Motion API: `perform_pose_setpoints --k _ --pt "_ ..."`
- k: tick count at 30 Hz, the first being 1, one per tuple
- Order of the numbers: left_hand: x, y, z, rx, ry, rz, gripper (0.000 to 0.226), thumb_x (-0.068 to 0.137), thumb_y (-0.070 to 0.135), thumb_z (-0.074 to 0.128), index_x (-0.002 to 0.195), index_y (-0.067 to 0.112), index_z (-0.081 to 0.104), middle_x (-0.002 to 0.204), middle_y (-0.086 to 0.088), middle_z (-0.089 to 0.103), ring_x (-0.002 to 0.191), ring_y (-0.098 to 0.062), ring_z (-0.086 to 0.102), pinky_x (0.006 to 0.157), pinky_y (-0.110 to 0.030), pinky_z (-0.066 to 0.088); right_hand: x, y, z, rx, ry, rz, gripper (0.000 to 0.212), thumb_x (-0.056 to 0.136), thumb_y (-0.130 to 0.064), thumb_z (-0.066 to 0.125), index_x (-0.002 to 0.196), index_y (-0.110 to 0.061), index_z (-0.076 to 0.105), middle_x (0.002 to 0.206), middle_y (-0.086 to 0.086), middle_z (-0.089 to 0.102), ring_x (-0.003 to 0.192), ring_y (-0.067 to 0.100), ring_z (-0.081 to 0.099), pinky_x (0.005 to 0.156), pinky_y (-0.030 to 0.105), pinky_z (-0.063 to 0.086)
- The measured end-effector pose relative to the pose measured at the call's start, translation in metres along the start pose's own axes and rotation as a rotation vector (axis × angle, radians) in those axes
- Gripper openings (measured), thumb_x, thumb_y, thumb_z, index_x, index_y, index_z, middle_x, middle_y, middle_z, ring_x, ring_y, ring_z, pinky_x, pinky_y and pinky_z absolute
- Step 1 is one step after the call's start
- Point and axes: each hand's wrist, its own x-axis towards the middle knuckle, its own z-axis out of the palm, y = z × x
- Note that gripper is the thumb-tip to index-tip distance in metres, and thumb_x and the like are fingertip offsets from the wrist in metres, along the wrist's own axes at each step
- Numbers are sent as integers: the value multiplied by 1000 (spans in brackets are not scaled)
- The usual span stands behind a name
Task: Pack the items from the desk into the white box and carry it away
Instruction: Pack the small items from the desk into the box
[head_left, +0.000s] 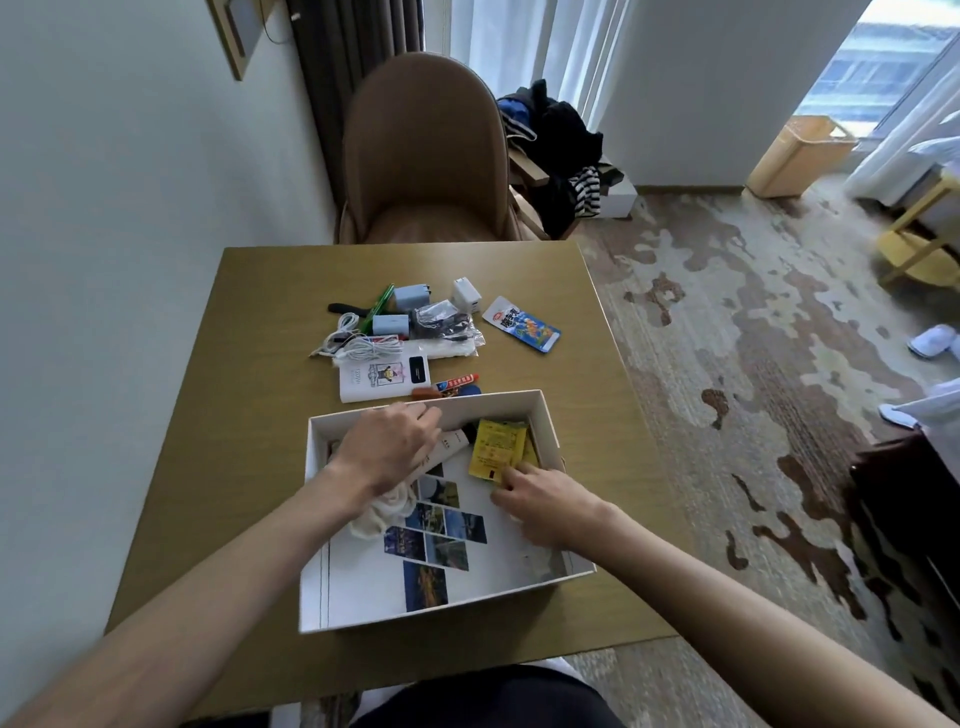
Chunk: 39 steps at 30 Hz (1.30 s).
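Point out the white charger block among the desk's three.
The white charger block, rightmost, beside the blue-and-white snack packet; both other charger blocks are pale blue.

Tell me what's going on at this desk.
A person is packing the white box on the desk. Both hands are inside it. The left hand lies over a white tube at the far end. The right hand has its fingers on the near corner of the yellow packets; whether they pinch it is unclear. A photo sheet lies on the bottom. A power bank, cables, a white charger and a blue snack packet wait beyond the box.
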Motion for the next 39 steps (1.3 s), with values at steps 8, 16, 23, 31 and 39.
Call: perform_pose_setpoints --k 8,16,23,31,39 --pt "17 13 0 -259 -9 -19 18 96 30 47 106 23 61 98 5 69 85 -17 66 67 -37 54 -2 13 0 -110 162 -93 34 89 -18 60 123 -17 55 122 7 59 112 25 53 92 40 45" --pt "62 -2 -16 -496 109 -311 22 98 28 42 110 27 60 87 6 72 73 -14 67 62 -36 54 18 80 -55 440 645 49 24 94 -16 58 118 -16 62 104 -3 70 88 11 65 78 27 51" --pt "102 -39 5 -319 -96 -532 25 96 25 41 114 19 58 112 -3 65 99 -21 59 71 -33 47 96 136 -50 647 546 237 30 92 -13 55 121 -13 61 100 1 70 84 17 65 74 36 54" --pt "89 -97 30 -169 -585 -624 49 93 30 49 141 19 41 144 -6 44 130 -24 43 98 -41 44 201 127 -39 414 146 -50 27 91 -18 57 117 -15 62 112 7 65 95 25 63 71 32 53" --pt "92 -121 53 -11 -567 -369 68 85 38 67 141 13 37 140 -9 43 129 -25 42 97 -40 44 214 118 -4 180 29 -142 47 77 -53 69 117 -28 63 125 1 55 120 23 47 94 35 37"
